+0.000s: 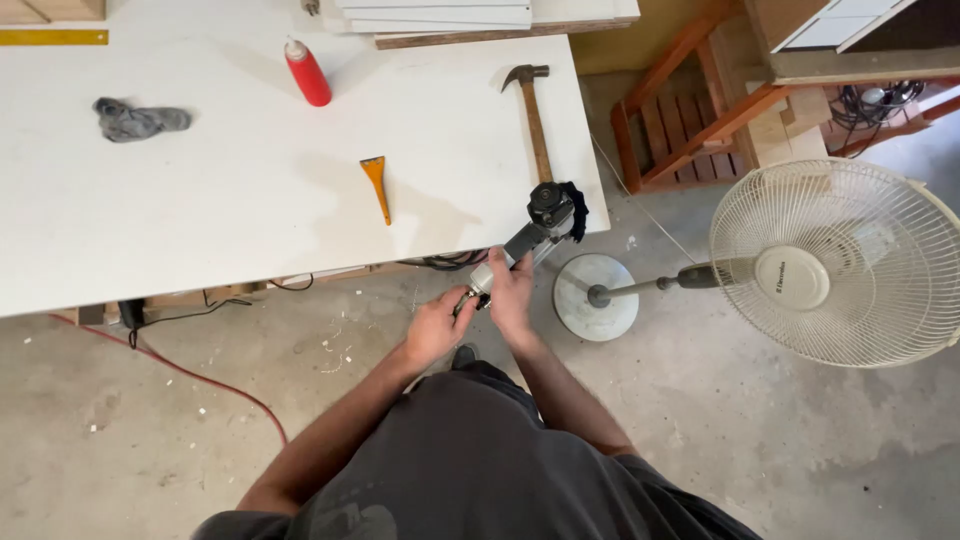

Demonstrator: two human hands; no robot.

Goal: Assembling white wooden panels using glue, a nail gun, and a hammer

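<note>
A grey and black power tool juts out over the front right corner of the white table. Its round black head rests near the table corner. My right hand grips the tool's silver body from below. My left hand holds the tool's lower end, fingers closed on a small part there. Both forearms reach forward from my dark grey shirt.
On the table lie a hammer, an orange-handled scraper, a red bottle and a grey rag. A white pedestal fan stands at the right on the concrete floor. A red cable crosses the floor; a wooden frame is behind.
</note>
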